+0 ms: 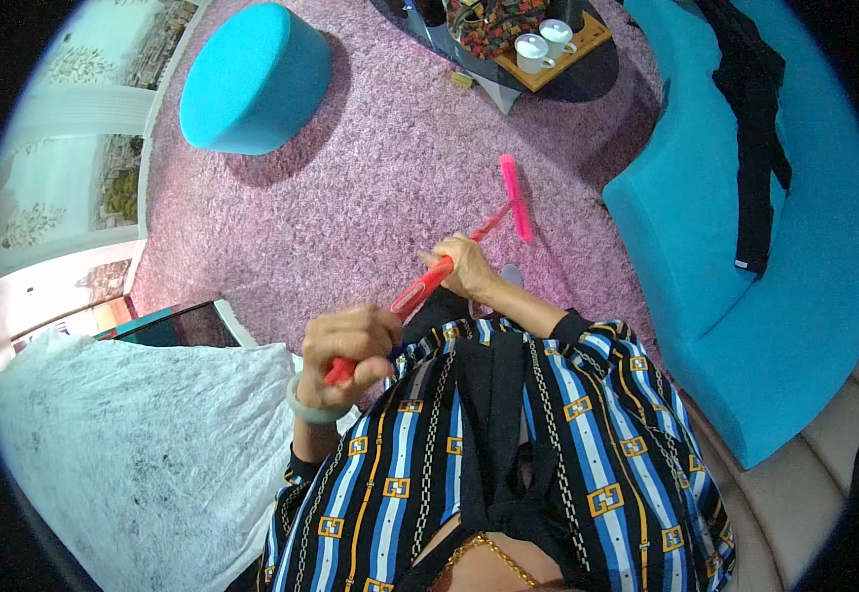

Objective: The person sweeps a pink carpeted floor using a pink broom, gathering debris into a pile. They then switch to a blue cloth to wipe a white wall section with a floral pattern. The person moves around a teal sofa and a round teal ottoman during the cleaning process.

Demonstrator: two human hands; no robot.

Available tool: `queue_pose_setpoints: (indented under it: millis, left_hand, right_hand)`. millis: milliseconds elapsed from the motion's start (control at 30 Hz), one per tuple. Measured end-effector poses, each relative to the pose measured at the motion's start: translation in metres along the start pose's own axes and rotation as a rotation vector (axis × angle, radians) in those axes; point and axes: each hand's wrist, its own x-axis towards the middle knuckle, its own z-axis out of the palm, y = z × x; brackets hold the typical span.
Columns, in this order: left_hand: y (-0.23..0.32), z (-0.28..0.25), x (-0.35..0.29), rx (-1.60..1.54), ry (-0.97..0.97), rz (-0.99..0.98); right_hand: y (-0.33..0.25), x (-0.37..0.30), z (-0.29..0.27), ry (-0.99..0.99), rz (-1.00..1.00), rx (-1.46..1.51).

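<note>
A red-handled broom (422, 288) slants away from me across the middle of the view. My left hand (348, 347), with a pale bangle at its wrist, is closed round the handle's near end and looks slightly blurred. Farther along, my right hand (467, 268) wraps round the same handle. Beyond it, the broom's narrow bright pink head (514, 197) lies against the pink shaggy carpet (390, 158). Whether the head has bristles or a plain edge is too small to tell.
A turquoise pouf (257, 79) stands far left. At the right curves a turquoise sofa (686, 257) with a black garment (757, 148) on it. A dark table (597, 74) bears a wooden tray with two lidded white cups (534, 53). White sheeting (153, 434) spreads at near left.
</note>
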Motion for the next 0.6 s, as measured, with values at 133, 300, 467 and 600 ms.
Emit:
queue_pose_setpoints:
  millis: [133, 300, 467, 600]
  left_hand:
    - [-0.001, -0.016, 0.004, -0.065, -0.027, 0.003]
    - [-0.071, -0.012, -0.003, -0.316, -0.025, -0.249]
    - [-0.116, -0.039, 0.003, -0.466, 0.026, -0.309]
    - [-0.097, -0.103, -0.007, -0.404, 0.133, -0.213]
  right_hand:
    - [-0.018, 0.005, -0.023, -0.042, 0.032, -0.011]
    - [0.045, -0.057, -0.02, 0.019, 0.163, -0.165]
    - [0.058, -0.033, 0.003, 0.031, 0.322, -0.176]
    - [0.02, 0.037, 0.049, 0.116, 0.106, -0.182]
